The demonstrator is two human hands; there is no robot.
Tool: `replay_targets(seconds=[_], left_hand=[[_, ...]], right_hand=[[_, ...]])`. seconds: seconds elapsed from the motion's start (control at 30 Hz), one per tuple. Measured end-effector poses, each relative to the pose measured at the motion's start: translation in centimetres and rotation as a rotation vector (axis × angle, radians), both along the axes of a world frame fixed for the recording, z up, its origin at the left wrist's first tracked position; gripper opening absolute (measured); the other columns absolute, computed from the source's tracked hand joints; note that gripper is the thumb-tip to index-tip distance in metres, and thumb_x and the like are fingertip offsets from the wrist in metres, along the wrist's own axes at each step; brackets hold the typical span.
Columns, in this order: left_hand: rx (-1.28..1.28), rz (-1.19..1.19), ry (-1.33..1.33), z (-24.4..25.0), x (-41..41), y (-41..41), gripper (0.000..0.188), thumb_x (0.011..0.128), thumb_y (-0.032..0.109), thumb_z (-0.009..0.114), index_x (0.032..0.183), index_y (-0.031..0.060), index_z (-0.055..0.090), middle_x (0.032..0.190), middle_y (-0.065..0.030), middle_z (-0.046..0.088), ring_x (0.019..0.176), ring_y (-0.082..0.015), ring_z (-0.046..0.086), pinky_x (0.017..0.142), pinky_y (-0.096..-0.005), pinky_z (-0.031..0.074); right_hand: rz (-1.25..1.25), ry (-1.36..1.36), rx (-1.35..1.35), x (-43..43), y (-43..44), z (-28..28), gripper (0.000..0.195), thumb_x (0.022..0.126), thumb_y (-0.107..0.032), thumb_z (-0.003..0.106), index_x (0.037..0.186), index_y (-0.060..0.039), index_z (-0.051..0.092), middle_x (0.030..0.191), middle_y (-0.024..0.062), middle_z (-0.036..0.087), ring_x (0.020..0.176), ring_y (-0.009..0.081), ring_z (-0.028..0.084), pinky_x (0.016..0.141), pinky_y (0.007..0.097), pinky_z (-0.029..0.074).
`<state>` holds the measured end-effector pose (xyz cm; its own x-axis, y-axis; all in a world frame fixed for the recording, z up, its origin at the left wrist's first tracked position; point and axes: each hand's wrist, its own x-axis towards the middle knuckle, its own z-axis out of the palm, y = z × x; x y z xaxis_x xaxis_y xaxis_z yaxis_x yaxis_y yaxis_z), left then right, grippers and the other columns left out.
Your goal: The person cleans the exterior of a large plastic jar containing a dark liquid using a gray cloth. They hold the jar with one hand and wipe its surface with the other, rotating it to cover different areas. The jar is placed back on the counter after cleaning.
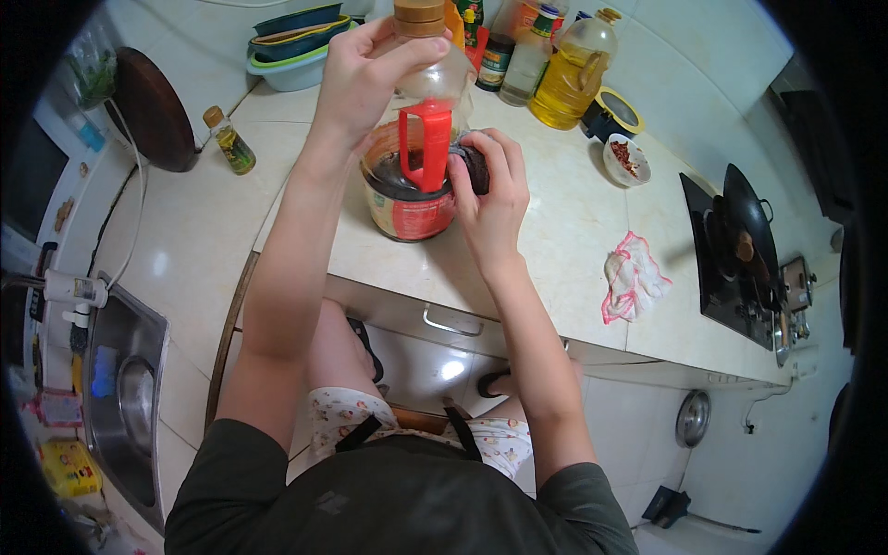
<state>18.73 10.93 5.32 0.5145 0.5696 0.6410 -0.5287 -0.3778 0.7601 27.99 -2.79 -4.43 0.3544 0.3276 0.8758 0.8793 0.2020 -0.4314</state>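
Observation:
A large clear plastic jug [416,216] of dark liquid stands on the tiled counter before me. It has a red handle [436,149], a brown cap [419,17] and a printed label. My left hand [364,76] grips its neck just below the cap. On the jug's right side, my right hand [496,184] presses a bunched dark grey cloth [474,170] against the wall near the handle. Part of that cloth is hidden by my fingers.
Behind stand an oil jug [565,83], a clear bottle [526,76] and a dark jar [494,62]. To the right are a bowl of dried red bits [626,158], a pink-edged cloth [633,277] and a wok [749,215]. A small bottle [232,144] and a sink [128,485] lie left.

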Motion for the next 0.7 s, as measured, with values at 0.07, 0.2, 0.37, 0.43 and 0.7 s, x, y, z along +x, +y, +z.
replay_targets(seconds=[0.07,0.2,0.37,0.43,0.7], left_hand=[[-0.006,-0.039,-0.015,-0.1,0.1,0.2,0.035,0.081,0.020,0.074,0.108,-0.0006,0.069,0.099,-0.0081,0.072,0.090,-0.0123,0.066,0.084,-0.0266,0.050],[-0.002,0.018,0.034,0.1,0.1,0.3,0.035,0.080,0.020,0.074,0.108,-0.0006,0.070,0.098,-0.0074,0.072,0.089,-0.0114,0.066,0.084,-0.0263,0.049],[0.042,0.019,0.027,0.6,-0.2,-0.4,0.034,0.080,0.020,0.074,0.107,-0.0001,0.070,0.098,-0.0072,0.072,0.090,-0.0112,0.066,0.086,-0.0260,0.049],[0.030,0.011,0.048,0.6,-0.2,-0.4,0.034,0.080,0.020,0.074,0.108,0.0000,0.070,0.098,-0.0071,0.072,0.090,-0.0112,0.066,0.086,-0.0261,0.049],[0.029,0.028,0.057,0.5,-0.1,-0.1,0.033,0.081,0.020,0.073,0.108,0.0003,0.070,0.099,-0.0072,0.072,0.092,-0.0118,0.066,0.089,-0.0266,0.048]], right_hand=[[0.027,0.038,0.001,0.0,0.3,0.1,0.021,0.086,0.001,0.063,0.107,-0.0033,0.064,0.092,0.0148,0.061,0.085,0.0308,0.061,0.073,0.0377,0.050],[0.075,0.124,-0.166,0.2,-0.6,0.5,0.019,0.086,0.001,0.063,0.105,-0.0033,0.064,0.091,0.0146,0.060,0.083,0.0309,0.061,0.071,0.0371,0.050],[0.082,0.054,-0.217,0.0,-1.7,0.3,0.018,0.085,0.003,0.062,0.102,-0.0033,0.063,0.087,0.0150,0.059,0.077,0.0319,0.061,0.068,0.0375,0.050],[0.042,-0.024,-0.146,0.4,-1.2,0.3,0.018,0.085,0.003,0.062,0.101,-0.0033,0.063,0.085,0.0150,0.059,0.076,0.0324,0.061,0.067,0.0382,0.050],[0.084,0.016,-0.113,0.4,-1.0,-0.3,0.018,0.083,0.003,0.064,0.099,-0.0020,0.061,0.085,0.0144,0.059,0.075,0.0322,0.060,0.066,0.0388,0.049]])
